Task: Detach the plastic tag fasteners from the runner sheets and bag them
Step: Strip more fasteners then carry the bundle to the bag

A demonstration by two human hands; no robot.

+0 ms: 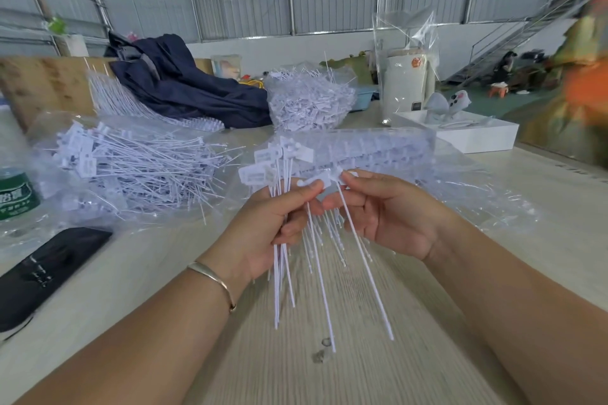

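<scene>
Hands: two, both raised over the desk (378, 355), close together at centre.
Left hand (279, 220): fingers curled round a bundle of fasteners (279, 273), thumb pressing a flat tag head on top. A thin bangle (214, 279) sits on the wrist.
Right hand (385, 207): thumb and forefinger pinch the head of a single fastener (365, 256), whose stem slants down toward the viewer.
Bundle count: roughly a dozen stems or more; exact number cannot be told because of blur.
Fastener appearance: white plastic, each a small rectangular flag head on a long thin straight stem; stems fan out below the hands.
Loose piles: two. One lies on clear plastic at left (131, 168); one heaped at centre rear (309, 102).
Runner sheets: one stack (362, 148) just behind the hands, under clear film, heads in rows; one more sheet (138, 102) at left rear beside the dark cloth (184, 85).
Bags: one upright clear bag (406, 52) at right rear.
Other items: one green-labelled bottle (16, 191) at far left; one black flat case (46, 270) at near left; one white box (467, 131) at right.
</scene>
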